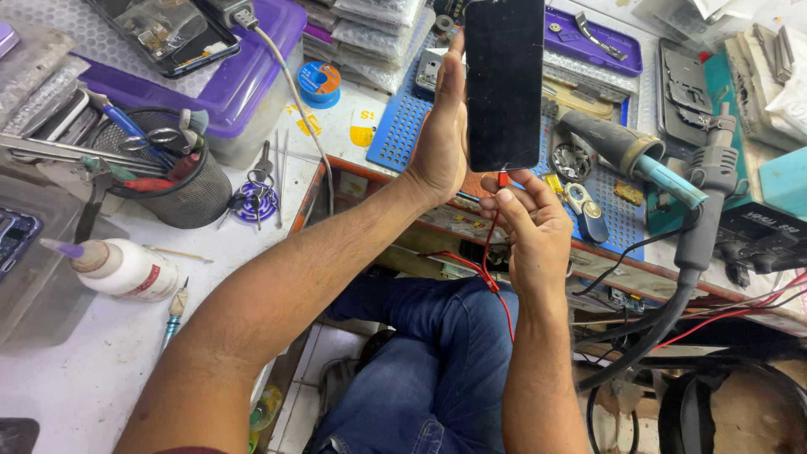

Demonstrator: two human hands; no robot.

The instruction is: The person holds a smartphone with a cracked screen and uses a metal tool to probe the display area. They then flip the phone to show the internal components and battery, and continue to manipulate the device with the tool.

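My left hand (443, 134) grips a black smartphone (504, 80) by its left edge, holding it upright over the bench with the dark screen facing me. My right hand (525, 220) is just below the phone's bottom end. Its fingers pinch the red plug of a red cable (490, 277) at the phone's port. The cable drops down past my right wrist and over my blue-jeaned lap.
A blue perforated work mat (402, 130) lies behind the phone. A hot-air tool (626, 151) with a black hose rests at the right. At the left stand a mesh tool cup (172, 181), a white glue bottle (122, 269) and a purple-lidded box (244, 84).
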